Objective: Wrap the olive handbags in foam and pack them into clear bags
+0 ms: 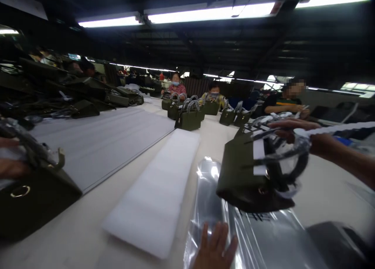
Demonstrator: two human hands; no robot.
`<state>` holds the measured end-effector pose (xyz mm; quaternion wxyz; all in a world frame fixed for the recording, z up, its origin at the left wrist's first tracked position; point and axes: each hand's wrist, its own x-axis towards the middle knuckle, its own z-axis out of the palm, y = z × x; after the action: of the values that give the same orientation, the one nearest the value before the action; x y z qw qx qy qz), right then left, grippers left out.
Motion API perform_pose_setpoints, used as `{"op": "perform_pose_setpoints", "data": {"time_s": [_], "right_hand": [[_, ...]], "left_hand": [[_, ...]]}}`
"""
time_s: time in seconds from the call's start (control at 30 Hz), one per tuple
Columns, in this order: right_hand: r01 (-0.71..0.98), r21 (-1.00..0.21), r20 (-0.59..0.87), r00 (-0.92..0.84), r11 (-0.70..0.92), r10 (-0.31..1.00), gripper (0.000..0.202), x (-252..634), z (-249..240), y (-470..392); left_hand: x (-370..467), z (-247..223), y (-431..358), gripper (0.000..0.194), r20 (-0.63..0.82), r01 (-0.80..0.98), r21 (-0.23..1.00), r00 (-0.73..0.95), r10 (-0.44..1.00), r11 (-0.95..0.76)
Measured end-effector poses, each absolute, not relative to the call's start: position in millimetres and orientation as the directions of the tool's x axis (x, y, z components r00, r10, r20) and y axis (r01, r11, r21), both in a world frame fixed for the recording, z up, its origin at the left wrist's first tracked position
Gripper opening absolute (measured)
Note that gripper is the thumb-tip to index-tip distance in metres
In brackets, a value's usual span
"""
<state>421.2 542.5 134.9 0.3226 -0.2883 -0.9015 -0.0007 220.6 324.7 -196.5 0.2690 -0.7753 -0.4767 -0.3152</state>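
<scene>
1. Left hand (215, 248) lies released, fingers spread on the film (268, 241); light, even pressure should limit creasing.
2. Right hand (305, 124) is at the handles (303, 166) of the bag (236, 171); I cannot tell whether it grips.
3. The bag tilts over the film, right of the foam (158, 191); steadying its base should prevent scuffs.

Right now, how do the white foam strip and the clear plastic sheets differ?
The white foam strip is matte and opaque, while the clear plastic sheets are glossy and see-through. Dark printing shows on the plastic; none shows on the foam. The left hand is over the plastic, with no hand on the foam. Both lie on the table.
</scene>
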Motion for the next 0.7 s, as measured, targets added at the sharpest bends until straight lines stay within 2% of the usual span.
{"op": "perform_pose_setpoints", "data": {"time_s": [0.03, 0.1, 0.2, 0.23, 0.3, 0.4, 0.47, 0.5, 0.57, 0.63, 0.7], "right_hand": [[0.501, -0.206, 0.553, -0.649, 0.841, 0.522, 0.030, 418.2, 133.8, 518.4], [0.437, -0.262, 0.442, -0.738, 0.860, 0.510, 0.030, 410.7, 126.3, 473.8], [0.334, -0.342, 0.262, -0.863, 0.878, 0.431, 0.031, 408.3, 107.6, 424.0], [0.331, -0.361, 0.221, -0.878, 0.872, 0.425, 0.032, 411.3, 100.7, 412.9], [0.368, -0.402, 0.184, -0.865, 0.839, 0.467, 0.036, 422.1, 87.5, 396.2], [0.478, -0.479, 0.285, -0.709, 0.736, 0.646, 0.047, 442.8, 71.5, 372.2], [0.559, -0.611, 0.357, -0.438, 0.561, 0.825, 0.050, 453.4, 62.4, 350.3], [0.585, -0.677, 0.346, -0.282, 0.447, 0.895, 0.048, 456.6, 57.7, 338.5], [0.646, -0.725, 0.260, -0.066, 0.240, 0.963, 0.044, 458.6, 48.1, 317.1], [0.707, -0.694, 0.137, -0.050, 0.132, 0.989, 0.043, 456.6, 39.0, 303.9], [0.722, -0.689, 0.030, -0.069, 0.071, 0.997, 0.040, 454.2, 31.1, 300.7]], "left_hand": [[217.6, -184.1, 319.6, 0.051, 0.672, 0.892, -0.089, 0.382, 0.635, -0.443], [211.8, -159.5, 308.0, 0.055, 0.600, 0.865, 0.049, 0.375, 0.707, -0.500], [207.5, -136.5, 294.5, 0.031, 0.635, 0.835, 0.261, 0.229, 0.738, -0.484], [206.9, -133.0, 291.5, 0.023, 0.643, 0.830, 0.303, 0.185, 0.743, -0.469], [206.0, -128.1, 286.0, 0.020, 0.635, 0.831, 0.360, 0.115, 0.764, -0.424], [209.3, -114.6, 275.4, 0.025, 0.629, 0.823, 0.425, 0.032, 0.777, -0.378], [218.8, -100.4, 265.6, 0.043, 0.635, 0.799, 0.436, 0.053, 0.771, -0.414], [225.9, -93.3, 260.5, 0.051, 0.637, 0.774, 0.437, 0.093, 0.765, -0.458], [241.3, -82.0, 252.1, 0.057, 0.636, 0.715, 0.448, 0.168, 0.753, -0.537], [250.3, -76.3, 247.1, 0.057, 0.625, 0.691, 0.451, 0.208, 0.752, -0.565], [243.5, -75.1, 243.4, 0.055, 0.597, 0.751, 0.400, 0.223, 0.771, -0.526]]}}
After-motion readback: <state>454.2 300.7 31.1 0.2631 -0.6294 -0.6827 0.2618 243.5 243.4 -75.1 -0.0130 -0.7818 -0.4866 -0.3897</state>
